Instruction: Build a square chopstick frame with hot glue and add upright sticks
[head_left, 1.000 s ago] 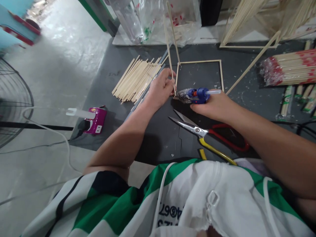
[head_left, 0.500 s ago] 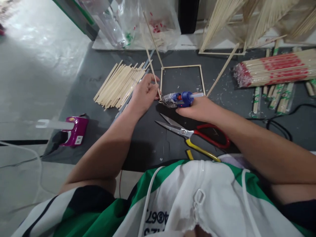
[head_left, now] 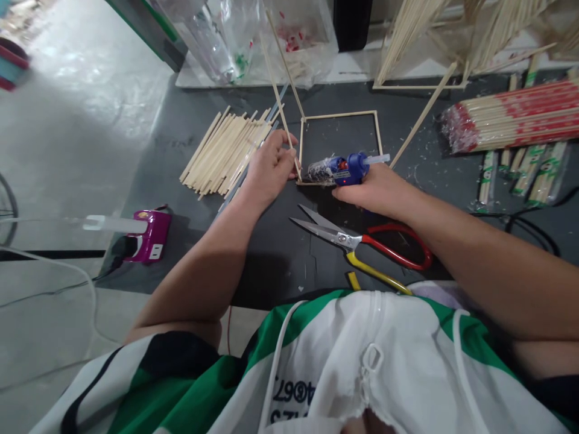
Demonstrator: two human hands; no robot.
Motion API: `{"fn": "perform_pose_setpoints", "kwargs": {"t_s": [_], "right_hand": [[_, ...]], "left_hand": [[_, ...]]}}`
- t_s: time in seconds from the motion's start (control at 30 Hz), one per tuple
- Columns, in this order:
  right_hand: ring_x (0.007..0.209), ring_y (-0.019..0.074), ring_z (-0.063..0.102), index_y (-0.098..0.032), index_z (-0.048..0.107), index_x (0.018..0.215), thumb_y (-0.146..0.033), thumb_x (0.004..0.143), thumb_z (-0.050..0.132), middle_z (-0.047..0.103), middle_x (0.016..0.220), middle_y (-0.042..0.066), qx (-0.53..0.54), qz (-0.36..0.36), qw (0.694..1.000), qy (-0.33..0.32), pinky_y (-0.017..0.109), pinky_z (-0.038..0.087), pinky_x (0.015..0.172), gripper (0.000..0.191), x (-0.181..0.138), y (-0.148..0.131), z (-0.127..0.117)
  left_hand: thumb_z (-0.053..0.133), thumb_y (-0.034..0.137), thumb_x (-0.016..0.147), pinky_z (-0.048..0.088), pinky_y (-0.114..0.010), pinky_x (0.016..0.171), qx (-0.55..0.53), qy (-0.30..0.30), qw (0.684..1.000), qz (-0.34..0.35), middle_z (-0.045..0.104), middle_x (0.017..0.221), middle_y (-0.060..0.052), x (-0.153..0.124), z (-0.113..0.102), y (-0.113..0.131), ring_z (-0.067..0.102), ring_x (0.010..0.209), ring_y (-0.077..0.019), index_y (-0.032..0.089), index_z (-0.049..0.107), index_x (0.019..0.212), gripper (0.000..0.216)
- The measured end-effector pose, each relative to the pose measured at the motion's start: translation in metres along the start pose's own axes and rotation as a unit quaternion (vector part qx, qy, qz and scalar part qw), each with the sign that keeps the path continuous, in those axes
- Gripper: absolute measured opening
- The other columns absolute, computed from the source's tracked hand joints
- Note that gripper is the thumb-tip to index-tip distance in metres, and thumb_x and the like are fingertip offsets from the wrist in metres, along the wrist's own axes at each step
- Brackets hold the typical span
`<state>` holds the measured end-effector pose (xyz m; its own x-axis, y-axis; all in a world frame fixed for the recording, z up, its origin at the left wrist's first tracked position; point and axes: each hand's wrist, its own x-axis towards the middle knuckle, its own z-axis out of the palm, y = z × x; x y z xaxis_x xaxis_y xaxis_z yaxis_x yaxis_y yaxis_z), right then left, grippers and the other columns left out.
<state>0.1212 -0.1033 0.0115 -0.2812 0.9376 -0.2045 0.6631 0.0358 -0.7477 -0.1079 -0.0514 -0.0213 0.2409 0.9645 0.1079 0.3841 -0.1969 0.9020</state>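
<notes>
A square frame of thin wooden sticks (head_left: 340, 114) lies flat on the dark mat. My left hand (head_left: 270, 167) is closed in a pinch on an upright stick (head_left: 279, 102) whose foot stands at the frame's near left corner. A second stick leans up from the far left corner. My right hand (head_left: 377, 190) grips a blue glue gun (head_left: 344, 169), its foil-wrapped nozzle pointing left at the near left corner beside the stick's foot.
Red and yellow handled scissors (head_left: 357, 244) lie open just in front of my hands. A heap of loose sticks (head_left: 228, 150) is left of the frame. Packed stick bundles (head_left: 513, 123) lie at the right, a purple power strip (head_left: 147, 236) at the left, plastic bags behind.
The view has shifted a little. Both hands stay at the frame's near left corner, the stick still held upright and the glue gun still at its foot.
</notes>
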Motion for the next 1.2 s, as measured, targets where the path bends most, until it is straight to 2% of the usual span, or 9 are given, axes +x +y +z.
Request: {"fn": "perform_pose_setpoints", "kwargs": {"t_s": [0.3,0.47,0.67,0.9,1.2], "right_hand": [[0.079,0.0236,0.062,-0.020,0.064,0.074,-0.033,0.072,0.067,0.063,0.070,0.004,0.013,0.014,1.000,0.003,0.032,0.045,0.069,0.013,0.0004,0.0029,-0.0014],[0.071,0.0227,0.061,-0.020,0.063,0.071,-0.034,0.072,0.067,0.061,0.063,0.003,0.035,0.039,0.999,-0.008,0.032,0.046,0.065,0.014,0.0000,0.0026,-0.0018],[0.067,0.0224,0.061,-0.021,0.060,0.066,-0.035,0.072,0.066,0.060,0.059,0.003,0.051,0.042,0.998,-0.014,0.033,0.047,0.064,0.016,-0.0004,0.0048,-0.0001],[0.065,0.0217,0.061,-0.022,0.062,0.071,-0.035,0.072,0.067,0.060,0.058,0.002,0.044,0.055,0.997,-0.018,0.031,0.047,0.063,0.014,0.0022,0.0045,0.0021],[0.068,0.0230,0.062,-0.022,0.062,0.072,-0.036,0.071,0.067,0.061,0.060,0.003,0.042,0.055,0.997,-0.021,0.033,0.049,0.065,0.015,0.0008,0.0028,0.0009]], "left_hand": [[0.055,0.028,0.097,0.059,-0.028,0.065,0.031,0.006,0.999,0.013,0.068,0.075,0.000,-0.0039,-0.0010,0.0022,0.067,0.065,-0.0147,0.025,0.054,0.107,0.010],[0.056,0.034,0.099,0.058,-0.030,0.066,0.069,0.000,0.997,0.029,0.069,0.077,-0.001,-0.0055,-0.0026,0.0048,0.067,0.065,-0.0153,0.025,0.053,0.107,0.012],[0.054,0.029,0.097,0.058,-0.028,0.067,0.094,-0.006,0.995,0.033,0.070,0.076,0.000,-0.0055,-0.0048,0.0045,0.066,0.064,-0.0138,0.024,0.053,0.109,0.013],[0.050,0.024,0.097,0.059,-0.032,0.074,0.120,-0.001,0.992,0.039,0.070,0.077,-0.001,-0.0058,-0.0057,0.0040,0.067,0.066,-0.0155,0.025,0.055,0.111,0.014],[0.050,0.027,0.098,0.055,-0.030,0.071,0.130,0.003,0.990,0.057,0.069,0.078,0.000,-0.0065,-0.0058,0.0000,0.064,0.066,-0.0143,0.025,0.054,0.113,0.016]]}}
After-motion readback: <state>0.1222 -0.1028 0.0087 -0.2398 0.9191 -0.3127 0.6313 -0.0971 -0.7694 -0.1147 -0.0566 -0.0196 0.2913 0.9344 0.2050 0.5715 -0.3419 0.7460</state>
